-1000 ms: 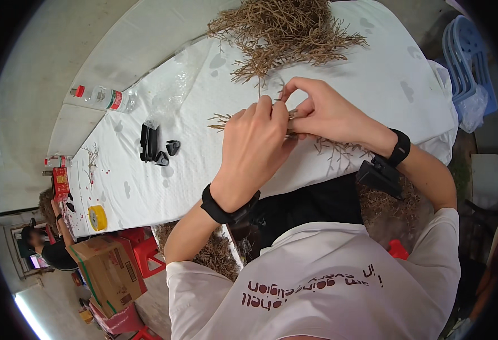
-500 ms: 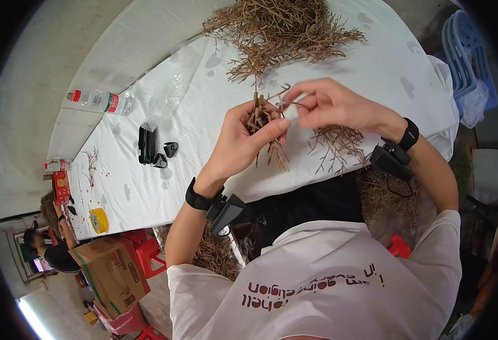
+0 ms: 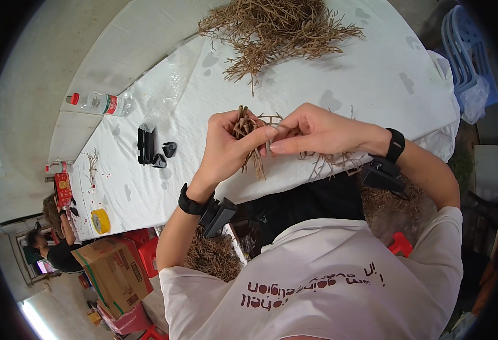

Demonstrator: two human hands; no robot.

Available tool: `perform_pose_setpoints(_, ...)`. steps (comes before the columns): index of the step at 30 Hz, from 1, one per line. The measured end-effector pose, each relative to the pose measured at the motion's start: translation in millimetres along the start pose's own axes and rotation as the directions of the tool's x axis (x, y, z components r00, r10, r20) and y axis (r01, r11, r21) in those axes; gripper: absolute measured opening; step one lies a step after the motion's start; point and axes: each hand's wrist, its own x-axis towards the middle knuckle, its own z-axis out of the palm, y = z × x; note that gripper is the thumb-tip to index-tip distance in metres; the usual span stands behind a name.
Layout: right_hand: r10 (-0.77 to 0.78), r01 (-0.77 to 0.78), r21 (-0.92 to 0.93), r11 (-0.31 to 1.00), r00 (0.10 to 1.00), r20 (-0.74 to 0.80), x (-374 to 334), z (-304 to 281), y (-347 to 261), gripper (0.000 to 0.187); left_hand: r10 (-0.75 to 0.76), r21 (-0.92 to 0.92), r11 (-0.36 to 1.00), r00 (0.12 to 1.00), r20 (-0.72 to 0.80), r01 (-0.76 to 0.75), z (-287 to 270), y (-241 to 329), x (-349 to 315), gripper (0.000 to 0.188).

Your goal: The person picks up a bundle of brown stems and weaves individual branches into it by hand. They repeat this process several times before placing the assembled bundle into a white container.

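My left hand (image 3: 225, 143) is closed round a small bundle of dry brown twigs (image 3: 242, 127), with stem ends sticking up above the fingers and thin tips hanging below. My right hand (image 3: 323, 131) meets it, thumb and fingers pinched at a thin twig (image 3: 271, 119) beside the bundle; the fingertips partly hide where it is held. Under my right hand, loose branching twigs (image 3: 327, 162) lie at the near edge of the table. Farther off is a large tangled pile of the same twigs (image 3: 285, 28).
The white-clothed table (image 3: 192, 113) also carries an open black case (image 3: 145, 145), two small black pieces, a plastic bottle (image 3: 98, 102) and yellow tape (image 3: 100, 221). A cardboard box (image 3: 113, 275) stands left, near another person (image 3: 62, 255). Blue stools (image 3: 458, 51) are stacked at right.
My right hand has come down and left, bringing its twig against the bundle. My left hand has shifted slightly left with the bundle.
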Motion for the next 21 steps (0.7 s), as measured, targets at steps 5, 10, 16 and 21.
perform_pose_setpoints(5, 0.004, -0.006, 0.101, 0.995, 1.000, 0.018, 3.7, 4.3, 0.7, 0.024, -0.008, 0.082, 0.997, 1.000, 0.029, 0.006, -7.1, 7.1, 1.5, 0.021)
perform_pose_setpoints(10, -0.070, 0.070, -0.011, 0.997, 0.996, 0.047, -5.7, -18.1, -12.0, 0.029, 0.004, 0.003, 1.000, 0.995, 0.101, -0.004, -21.7, 8.2, -6.8, 0.023)
perform_pose_setpoints(16, 0.069, -0.048, -0.086, 0.995, 0.963, 0.262, -18.4, -36.5, -28.9, 0.037, -0.082, 0.106, 0.992, 0.977, 0.196, 0.062, -24.9, 13.2, -12.2, 0.022)
perform_pose_setpoints(21, 0.147, -0.034, -0.225, 0.974, 0.849, 0.508, -17.8, -35.1, -32.9, 0.040, -0.168, 0.440, 0.894, 0.844, 0.510, -0.088, -31.4, 30.5, -14.7, 0.018)
